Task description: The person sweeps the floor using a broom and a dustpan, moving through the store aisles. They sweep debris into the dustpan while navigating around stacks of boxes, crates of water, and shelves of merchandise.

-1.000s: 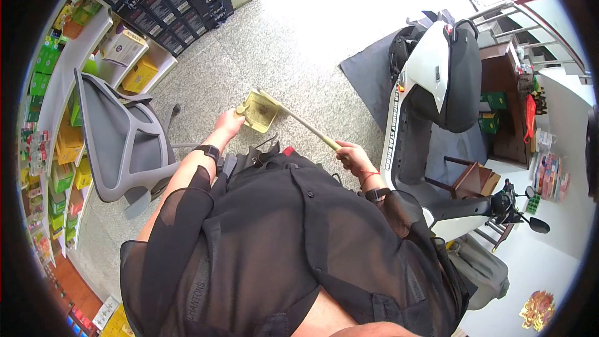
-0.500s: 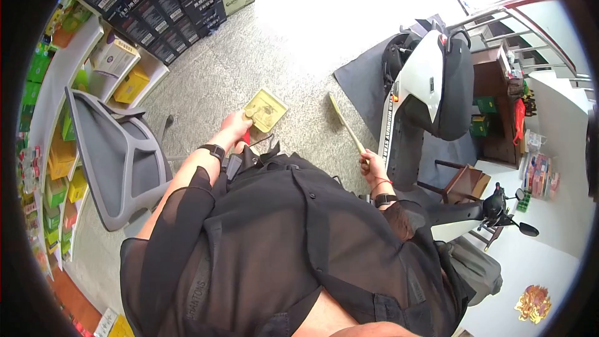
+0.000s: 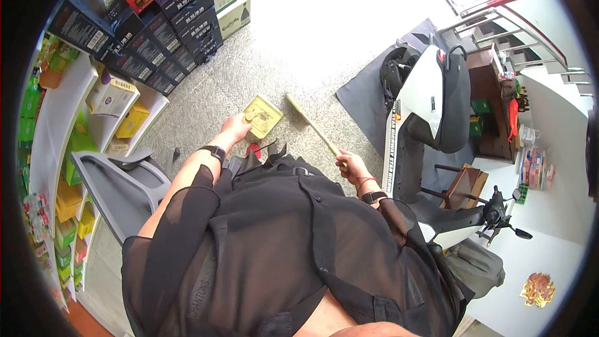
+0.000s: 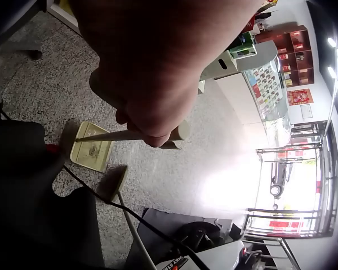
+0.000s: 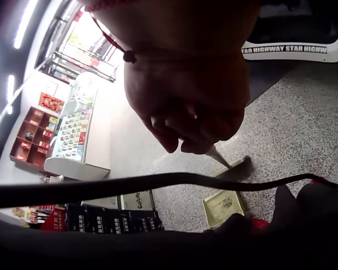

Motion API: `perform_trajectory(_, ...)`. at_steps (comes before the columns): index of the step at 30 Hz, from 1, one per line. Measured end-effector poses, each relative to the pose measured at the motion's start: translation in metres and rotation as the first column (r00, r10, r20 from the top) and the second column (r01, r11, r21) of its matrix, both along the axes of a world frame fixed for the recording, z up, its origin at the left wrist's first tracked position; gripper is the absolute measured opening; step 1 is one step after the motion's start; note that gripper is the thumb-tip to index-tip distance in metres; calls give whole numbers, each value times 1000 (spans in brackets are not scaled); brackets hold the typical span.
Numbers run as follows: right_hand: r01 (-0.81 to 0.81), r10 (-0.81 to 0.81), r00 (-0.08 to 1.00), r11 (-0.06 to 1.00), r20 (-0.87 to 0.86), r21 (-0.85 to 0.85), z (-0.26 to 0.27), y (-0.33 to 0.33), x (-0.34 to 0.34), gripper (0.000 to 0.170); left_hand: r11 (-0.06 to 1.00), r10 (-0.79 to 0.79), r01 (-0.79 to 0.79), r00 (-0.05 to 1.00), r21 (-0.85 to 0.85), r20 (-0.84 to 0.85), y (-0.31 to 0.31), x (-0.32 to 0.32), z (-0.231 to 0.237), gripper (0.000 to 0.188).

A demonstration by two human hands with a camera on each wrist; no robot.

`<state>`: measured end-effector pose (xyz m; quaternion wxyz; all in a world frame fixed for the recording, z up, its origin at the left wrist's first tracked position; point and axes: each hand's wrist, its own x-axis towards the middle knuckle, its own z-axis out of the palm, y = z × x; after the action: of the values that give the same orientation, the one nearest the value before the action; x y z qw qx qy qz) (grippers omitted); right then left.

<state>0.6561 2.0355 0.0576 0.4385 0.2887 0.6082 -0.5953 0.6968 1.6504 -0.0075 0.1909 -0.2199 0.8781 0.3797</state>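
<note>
My left hand (image 3: 236, 127) grips the top of the upright handle of a pale yellow dustpan (image 3: 267, 126). The pan sits on the speckled floor, with some dark debris inside it. In my right hand (image 3: 354, 167) is the stick of a matching broom (image 3: 317, 128), slanting down to the left. From the left wrist view, the broom head (image 4: 119, 183) stands on the floor a short way from the open edge of the pan. My curled right fingers (image 5: 197, 132) wrap the stick in the right wrist view.
A white scooter (image 3: 426, 97) stands at right on a dark mat (image 3: 363, 90). To the left are a grey chair (image 3: 118, 181) and shelves of packaged goods (image 3: 62, 131). Stacked dark boxes (image 3: 159, 50) line the far left. A dark cord (image 4: 143, 220) crosses the left wrist view.
The broom first swung right, away from the dustpan's edge, then came partway back left towards it. The left hand keeps hold of the dustpan, which stays roughly in place.
</note>
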Motion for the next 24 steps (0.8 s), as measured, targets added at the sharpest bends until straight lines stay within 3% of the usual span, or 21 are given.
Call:
perform_trajectory(5, -139, 135, 989, 988, -56, -74, 15, -46, -13, 47, 998, -52, 52, 999, -19, 9, -31, -15, -17, 33)
perform_trajectory(9, -182, 179, 979, 983, -98, -26, 18, -53, -17, 47, 999, -25, 26, 1000, -35, 15, -51, -22, -20, 34)
perform_trajectory(17, 149, -152, 986, 988, -66, -51, 13, -2, -41, 52, 1000, 16, -16, 1000, 26, 15, -71, -34, -15, 35)
perform_trajectory(24, 166, -159, 974, 986, -160, 30, -14, -17, -100, 39, 999, 34, -34, 999, -17, -2, -64, -58, -13, 33)
